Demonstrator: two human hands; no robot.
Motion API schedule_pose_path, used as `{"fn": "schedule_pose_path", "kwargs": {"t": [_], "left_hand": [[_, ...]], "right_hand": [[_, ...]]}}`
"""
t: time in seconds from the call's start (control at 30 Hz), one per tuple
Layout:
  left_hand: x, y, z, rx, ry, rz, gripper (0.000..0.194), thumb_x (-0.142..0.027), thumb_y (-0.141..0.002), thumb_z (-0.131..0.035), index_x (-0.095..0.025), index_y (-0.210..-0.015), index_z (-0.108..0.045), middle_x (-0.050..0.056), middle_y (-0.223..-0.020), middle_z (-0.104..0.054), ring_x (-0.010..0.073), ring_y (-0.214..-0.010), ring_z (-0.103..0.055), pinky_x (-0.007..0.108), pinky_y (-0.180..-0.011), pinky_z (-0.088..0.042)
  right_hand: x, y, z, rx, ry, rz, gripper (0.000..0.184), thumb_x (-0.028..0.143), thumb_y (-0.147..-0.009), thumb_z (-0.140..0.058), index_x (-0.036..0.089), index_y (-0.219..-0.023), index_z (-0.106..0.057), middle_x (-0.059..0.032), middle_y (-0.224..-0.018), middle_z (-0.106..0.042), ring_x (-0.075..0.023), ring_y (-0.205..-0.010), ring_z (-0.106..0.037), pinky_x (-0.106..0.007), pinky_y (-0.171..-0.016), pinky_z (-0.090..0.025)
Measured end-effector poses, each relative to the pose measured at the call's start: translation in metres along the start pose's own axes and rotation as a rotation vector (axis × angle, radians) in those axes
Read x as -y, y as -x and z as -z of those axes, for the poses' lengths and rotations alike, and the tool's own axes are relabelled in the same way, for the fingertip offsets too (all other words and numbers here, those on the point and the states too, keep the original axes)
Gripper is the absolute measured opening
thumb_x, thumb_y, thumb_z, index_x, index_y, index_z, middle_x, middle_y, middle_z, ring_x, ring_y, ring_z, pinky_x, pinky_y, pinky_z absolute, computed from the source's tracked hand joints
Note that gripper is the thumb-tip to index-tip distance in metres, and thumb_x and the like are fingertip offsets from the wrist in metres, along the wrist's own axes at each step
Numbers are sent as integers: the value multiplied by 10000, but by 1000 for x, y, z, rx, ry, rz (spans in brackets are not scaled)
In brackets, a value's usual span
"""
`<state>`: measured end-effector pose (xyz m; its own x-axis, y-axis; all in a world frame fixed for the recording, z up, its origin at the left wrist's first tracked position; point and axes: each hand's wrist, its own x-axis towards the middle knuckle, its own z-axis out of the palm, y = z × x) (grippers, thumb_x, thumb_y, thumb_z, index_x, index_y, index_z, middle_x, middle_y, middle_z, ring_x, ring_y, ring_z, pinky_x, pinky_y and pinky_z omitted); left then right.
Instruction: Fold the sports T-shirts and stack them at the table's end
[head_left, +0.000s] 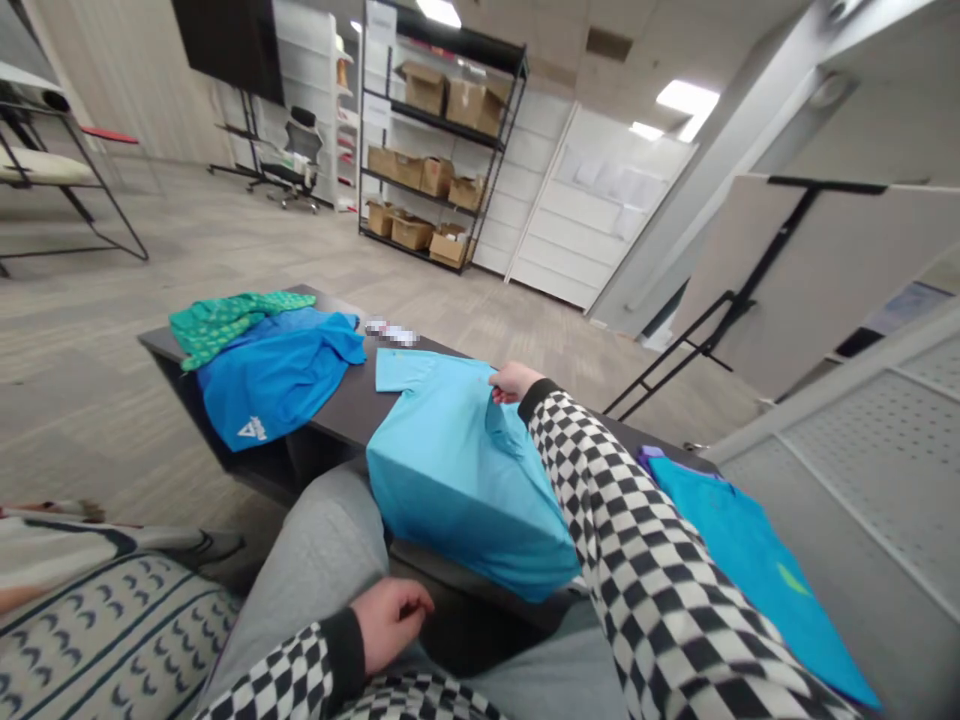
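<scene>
A light blue T-shirt lies spread over the low dark table, its lower part hanging over the near edge. One sleeve points left. My right hand pinches the shirt's fabric near the far right side and raises a small fold. My left hand hovers above my lap, below the shirt's hanging edge and apart from it. Its fingers are loosely curled, with nothing visible in them.
On the table's left end lie a bright blue garment and a green patterned garment. A turquoise garment rests at the right. Beyond stand a shelf with cardboard boxes and a tilted board.
</scene>
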<state>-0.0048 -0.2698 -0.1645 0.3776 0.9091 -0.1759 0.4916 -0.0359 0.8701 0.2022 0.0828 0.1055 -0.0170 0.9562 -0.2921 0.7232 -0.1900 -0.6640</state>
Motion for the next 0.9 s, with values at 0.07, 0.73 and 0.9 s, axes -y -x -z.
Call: {"fn": "schedule_pose_path", "kwargs": {"t": [0.07, 0.73, 0.9], "left_hand": [[7, -2, -1, 8, 28, 16, 306, -389, -931, -615, -249, -1042, -865, 51, -904, -832, 269, -937, -780, 372, -887, -603], [-7, -22, -12, 304, -46, -32, 379, -456, -971, -589, -229, -1109, -860, 37, -938, -853, 230, -841, -750, 328, -777, -506], [-10, -27, -19, 304, -23, -9, 422, -495, -978, -565, -206, -1129, -835, 50, -931, -836, 240, -864, -743, 338, -820, -536]], "right_hand": [[-12, -2, -10, 26, -36, 48, 283, 426, -1003, -832, 172, -1007, -705, -68, -672, -733, -190, -575, -687, -282, -590, -586], [-282, 243, 22, -482, -122, 96, 408, 622, -1020, -650, 228, -970, -742, -52, -781, -769, -235, -685, -703, -340, -662, -567], [-316, 310, -58, -617, -294, -26, 524, 713, -916, -743, 217, -1078, -790, -139, -1039, -854, -334, -954, -810, -462, -893, -648]]}}
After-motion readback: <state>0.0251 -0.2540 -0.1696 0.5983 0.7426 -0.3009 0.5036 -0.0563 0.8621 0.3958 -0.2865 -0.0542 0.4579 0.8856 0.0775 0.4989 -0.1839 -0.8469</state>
